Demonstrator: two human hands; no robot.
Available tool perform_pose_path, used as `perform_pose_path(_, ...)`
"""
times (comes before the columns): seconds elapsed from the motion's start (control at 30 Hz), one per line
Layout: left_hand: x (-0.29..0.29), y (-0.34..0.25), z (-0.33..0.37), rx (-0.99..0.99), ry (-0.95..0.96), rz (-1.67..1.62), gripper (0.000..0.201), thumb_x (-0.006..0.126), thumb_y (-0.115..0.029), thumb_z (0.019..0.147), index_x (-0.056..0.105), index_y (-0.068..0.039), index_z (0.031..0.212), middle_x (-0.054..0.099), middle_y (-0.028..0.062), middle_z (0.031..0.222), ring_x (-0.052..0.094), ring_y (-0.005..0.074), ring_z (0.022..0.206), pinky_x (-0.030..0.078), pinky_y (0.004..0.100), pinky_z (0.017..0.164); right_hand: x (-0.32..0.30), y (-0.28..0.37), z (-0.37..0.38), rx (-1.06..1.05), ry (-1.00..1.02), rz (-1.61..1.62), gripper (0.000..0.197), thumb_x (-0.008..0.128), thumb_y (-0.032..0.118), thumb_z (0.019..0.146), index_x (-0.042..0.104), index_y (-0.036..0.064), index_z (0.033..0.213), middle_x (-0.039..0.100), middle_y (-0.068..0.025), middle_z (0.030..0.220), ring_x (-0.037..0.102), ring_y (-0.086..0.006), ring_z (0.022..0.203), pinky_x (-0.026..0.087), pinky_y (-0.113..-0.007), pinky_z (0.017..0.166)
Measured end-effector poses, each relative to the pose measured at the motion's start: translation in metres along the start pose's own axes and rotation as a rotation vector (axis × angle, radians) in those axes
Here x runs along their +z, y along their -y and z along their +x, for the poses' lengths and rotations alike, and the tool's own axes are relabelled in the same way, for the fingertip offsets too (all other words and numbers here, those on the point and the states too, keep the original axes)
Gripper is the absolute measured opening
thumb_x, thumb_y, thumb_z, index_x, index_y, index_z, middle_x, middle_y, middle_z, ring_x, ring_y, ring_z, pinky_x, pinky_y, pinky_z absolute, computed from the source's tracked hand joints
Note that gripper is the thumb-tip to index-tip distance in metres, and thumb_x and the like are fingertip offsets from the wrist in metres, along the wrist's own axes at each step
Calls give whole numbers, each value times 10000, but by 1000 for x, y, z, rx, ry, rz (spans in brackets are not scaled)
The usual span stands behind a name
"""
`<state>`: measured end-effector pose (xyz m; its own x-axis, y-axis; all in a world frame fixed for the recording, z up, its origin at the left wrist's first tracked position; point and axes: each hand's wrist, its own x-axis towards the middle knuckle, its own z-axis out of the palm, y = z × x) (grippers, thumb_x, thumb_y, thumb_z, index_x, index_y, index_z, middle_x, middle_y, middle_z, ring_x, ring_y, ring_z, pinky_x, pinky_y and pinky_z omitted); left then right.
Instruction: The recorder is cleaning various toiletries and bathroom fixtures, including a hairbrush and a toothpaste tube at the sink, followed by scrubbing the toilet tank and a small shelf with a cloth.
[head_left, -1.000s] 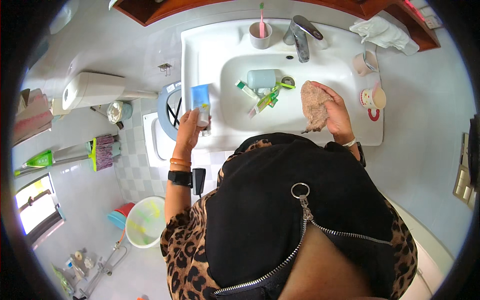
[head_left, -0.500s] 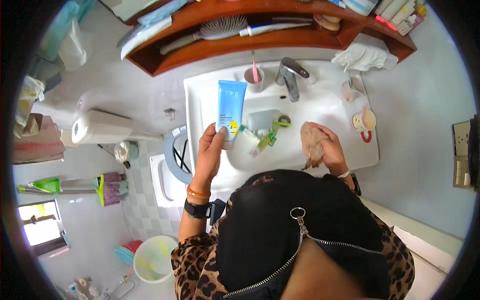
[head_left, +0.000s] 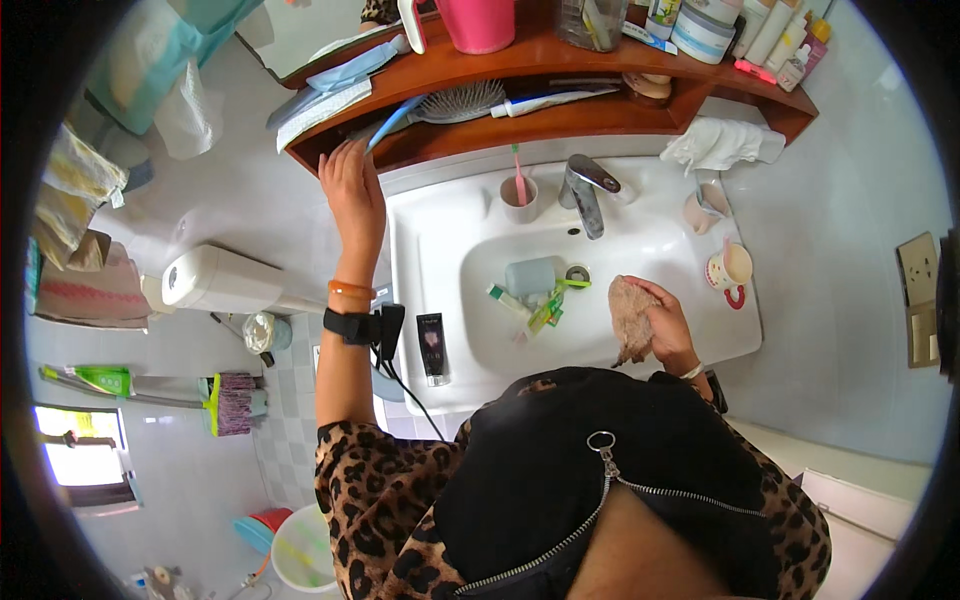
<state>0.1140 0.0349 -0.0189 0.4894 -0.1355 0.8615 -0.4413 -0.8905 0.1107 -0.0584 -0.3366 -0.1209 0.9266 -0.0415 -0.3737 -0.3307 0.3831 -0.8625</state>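
My left hand (head_left: 352, 200) is at the left end of the wooden shelf's lower compartment, its fingers closed round one end of a blue squeeze tube (head_left: 395, 123). The tube shows edge-on, slanting into the compartment beside a grey hairbrush (head_left: 455, 103). Over the right part of the white washbasin (head_left: 480, 240), my right hand (head_left: 672, 325) grips a crumpled brown cloth (head_left: 630, 308). In the bowl lie a grey-blue container (head_left: 530, 277), green-and-white tubes (head_left: 543, 315) and a dark round item (head_left: 578, 274). A black tube (head_left: 431, 350) rests on the basin's left rim.
A chrome faucet (head_left: 583, 200) stands at the back, next to a cup (head_left: 519, 202) with a pink toothbrush. Two cups, one red-handled (head_left: 730, 266), sit on the right rim. A white cloth (head_left: 715, 145) hangs from the shelf (head_left: 540, 128). A toilet tank (head_left: 215, 278) is at left.
My left hand has carried the blue tube from above the basin up and left to the shelf. The black tube has come into sight. My right hand still holds the cloth.
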Motion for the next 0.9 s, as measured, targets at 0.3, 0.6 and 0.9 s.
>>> perform_pose_path(0.3,49,52,27,-76,47,68,229,524,-40,794,620,-64,1001,600,151,797,550,346,783,407,454,801,-2,-5,-3,-47,3,-32,544,289,-166,646,536,-62,1120,559,-144,1130,556,-222,1032,443,-319,923)
perform_pose_path(0.6,47,59,30,-155,331,368,255,512,-106,777,607,-96,1013,615,196,777,589,380,740,470,453,698,-4,-6,-3,-30,-8,12,498,304,-158,689,546,-57,1111,578,-139,1074,591,-200,920,499,-306,810)
perform_pose_path(0.9,51,43,36,15,223,349,453,518,-396,857,572,15,1040,580,216,997,492,379,986,370,497,861,5,-3,-2,18,43,-24,536,292,-172,660,530,-60,1127,557,-142,1117,561,-212,1016,451,-317,914)
